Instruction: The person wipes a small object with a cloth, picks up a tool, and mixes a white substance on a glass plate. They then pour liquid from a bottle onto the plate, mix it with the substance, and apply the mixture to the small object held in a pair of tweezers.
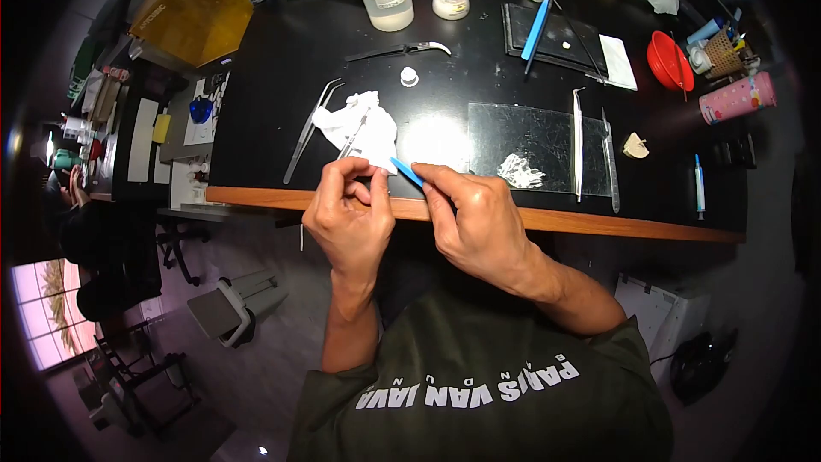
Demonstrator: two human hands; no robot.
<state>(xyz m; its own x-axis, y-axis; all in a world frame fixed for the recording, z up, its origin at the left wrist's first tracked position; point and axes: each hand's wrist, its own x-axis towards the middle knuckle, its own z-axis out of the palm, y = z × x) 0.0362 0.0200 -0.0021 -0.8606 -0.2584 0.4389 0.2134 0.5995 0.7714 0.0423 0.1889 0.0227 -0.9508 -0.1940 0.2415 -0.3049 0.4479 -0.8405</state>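
**Pinching With Both Hands at the Table's Wooden Edge**

Counting two hands, one blue tool (pixel 407 173) held, one white tissue (pixel 369 120), one glass slab (pixel 513 133), two slender metal instruments (pixel 577 141) at the slab's right side, and one red bowl (pixel 667 60) farther right.

Pinching the blue tool between thumb and index finger of the right hand (pixel 479 218), with little gap. Bringing thumb and index fingertips of the left hand (pixel 349 218) close together, with the other fingers curled; too small to tell what lies between them.

Holding the blue tool over the near edge of the table (pixel 299 197), just beside the tissue. Slanting its long axis from far left to near right, with its far end toward the tissue.
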